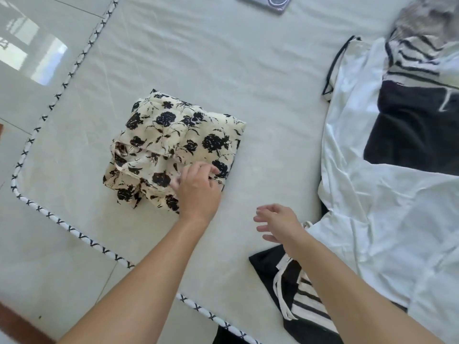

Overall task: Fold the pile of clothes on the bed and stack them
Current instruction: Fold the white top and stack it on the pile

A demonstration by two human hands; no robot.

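Observation:
A folded cream garment with black flowers (173,142) lies on the bed near its left corner. My left hand (197,188) rests on its near right corner, fingertips touching the fabric without a clear grip. My right hand (278,223) hovers over the sheet to the right, fingers spread, holding nothing. On the right lies the unfolded pile: a white garment (387,207), a black piece (412,130), a striped top (414,55). A black-and-white striped piece with drawstrings (295,294) lies under my right forearm.
The bed's pale sheet (248,70) has a rope-patterned edge (44,117) at left and front. Tiled floor (29,60) lies beyond the edge. A dark phone-like device (268,2) sits at the far side.

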